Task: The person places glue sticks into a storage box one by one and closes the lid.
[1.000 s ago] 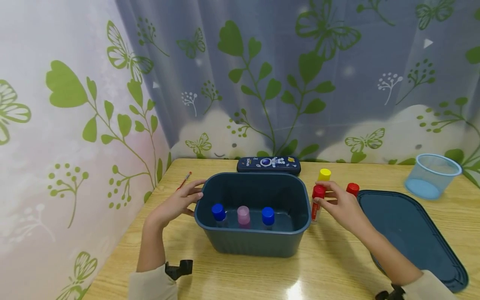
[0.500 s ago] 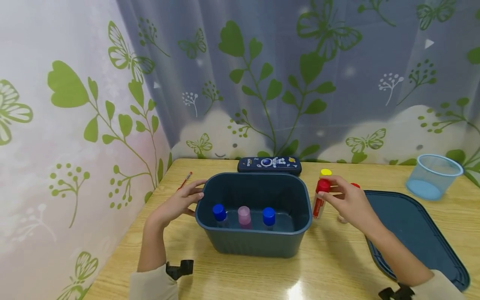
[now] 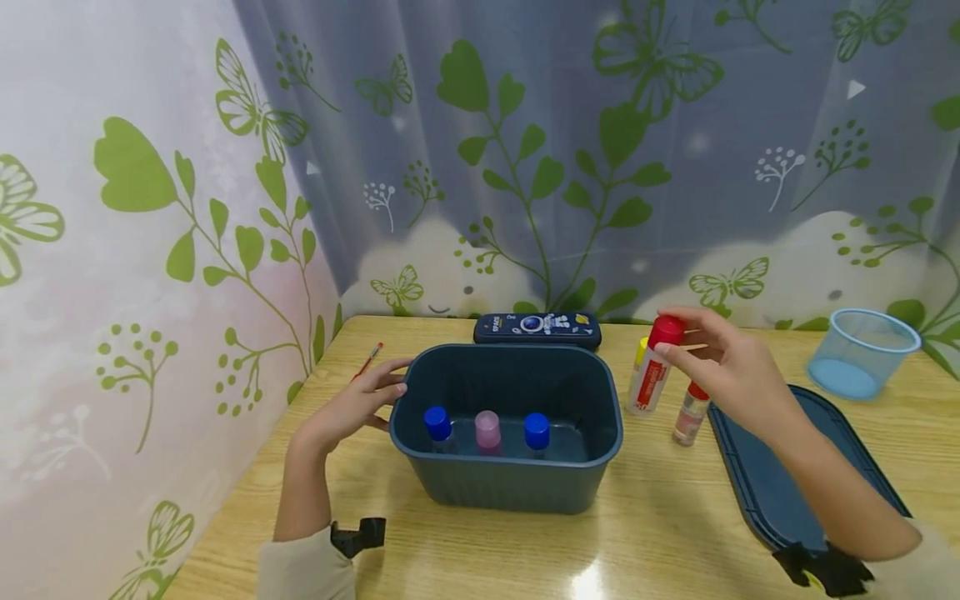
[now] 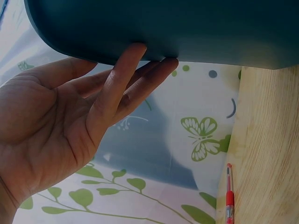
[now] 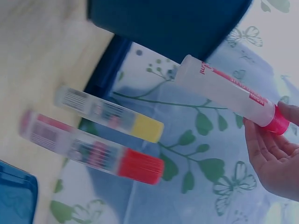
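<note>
My right hand pinches the red cap of a clear glue bottle, which hangs tilted to the right of the dark blue-green bin. In the right wrist view the glue bottle has red print along its side. My left hand touches the bin's left end, its fingertips at the rim and outer wall. Inside the bin stand two blue-capped bottles and a pink-capped bottle. A yellow-capped bottle and another red-capped bottle stand on the table.
A dark pencil case lies behind the bin. The dark lid rests on the table at the right, partly under my right forearm. A clear blue cup stands at the far right, and a red pen lies at the back left.
My right hand has lifted the red-capped glue bottle and moved it slightly right, tilting it. The other red-capped bottle shows more now. My left hand has stayed at the bin.
</note>
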`<state>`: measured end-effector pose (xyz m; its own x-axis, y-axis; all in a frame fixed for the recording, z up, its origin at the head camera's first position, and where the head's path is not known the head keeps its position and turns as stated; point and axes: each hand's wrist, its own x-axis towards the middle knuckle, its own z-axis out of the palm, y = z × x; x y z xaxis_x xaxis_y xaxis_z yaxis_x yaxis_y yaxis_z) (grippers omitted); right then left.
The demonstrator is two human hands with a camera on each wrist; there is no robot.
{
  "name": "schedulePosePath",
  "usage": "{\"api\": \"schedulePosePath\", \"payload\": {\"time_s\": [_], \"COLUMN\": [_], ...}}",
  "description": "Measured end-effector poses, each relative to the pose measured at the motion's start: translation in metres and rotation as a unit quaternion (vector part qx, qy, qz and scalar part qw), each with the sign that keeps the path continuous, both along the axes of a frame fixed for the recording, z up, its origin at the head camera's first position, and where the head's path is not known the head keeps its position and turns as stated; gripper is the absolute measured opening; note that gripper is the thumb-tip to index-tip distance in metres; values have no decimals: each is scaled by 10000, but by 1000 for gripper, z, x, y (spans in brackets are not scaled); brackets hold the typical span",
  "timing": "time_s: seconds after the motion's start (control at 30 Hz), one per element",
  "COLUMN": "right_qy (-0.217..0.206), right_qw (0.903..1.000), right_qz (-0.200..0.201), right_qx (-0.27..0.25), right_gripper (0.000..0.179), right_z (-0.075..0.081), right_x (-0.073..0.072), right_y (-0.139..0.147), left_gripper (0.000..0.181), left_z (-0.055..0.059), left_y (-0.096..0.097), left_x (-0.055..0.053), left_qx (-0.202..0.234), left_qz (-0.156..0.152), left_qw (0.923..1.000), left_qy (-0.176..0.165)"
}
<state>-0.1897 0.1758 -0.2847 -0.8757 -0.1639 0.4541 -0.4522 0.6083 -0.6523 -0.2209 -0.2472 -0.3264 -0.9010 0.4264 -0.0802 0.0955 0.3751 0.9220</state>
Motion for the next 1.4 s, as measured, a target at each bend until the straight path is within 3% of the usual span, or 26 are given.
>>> {"api": "schedulePosePath", "payload": {"time_s": [0.27, 0.7, 1.03, 1.4], "right_qy": [521, 605, 501, 381], "right_qw": [9984, 9977, 9959, 9902], "right_qz": [162, 299, 712, 1289], "right_qx": [-132, -45, -226, -386], "right_gripper": [42, 42, 39, 36], "right_z": [22, 47, 52, 45], "right_x": [2, -2, -11, -22], "right_y": [-4, -27, -54, -88], "left_gripper": [52, 51, 51, 51], "left_z": [0, 0, 0, -1], "left_y": [-1, 0, 0, 0], "left_x": [-1, 0, 0, -1], "left_qx": [-48, -41, -19, 39], "left_qz": [6, 9, -18, -24], "left_qw": [10000, 10000, 10000, 10000], "left_qy": [7, -16, -2, 25]}}
